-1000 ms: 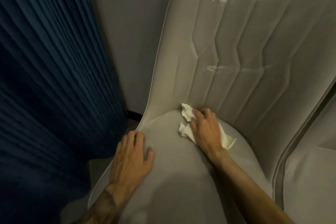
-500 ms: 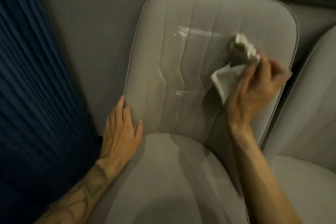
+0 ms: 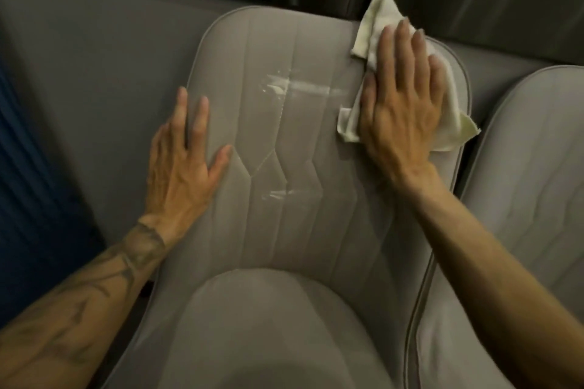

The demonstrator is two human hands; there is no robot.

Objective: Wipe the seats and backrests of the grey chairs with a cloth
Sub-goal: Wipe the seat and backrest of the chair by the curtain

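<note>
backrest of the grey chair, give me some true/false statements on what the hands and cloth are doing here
1. The right hand presses the cloth with straight fingers against the upper right of the backrest. True.
2. The left hand holds a second cloth. False: it rests bare on the backrest's left edge.
3. Shiny streaks show on the middle of the backrest. True.
4. The cloth lies on the seat. False: it is up on the backrest, under the right hand.
5. A second grey chair stands close beside this one on the right. True.
</note>
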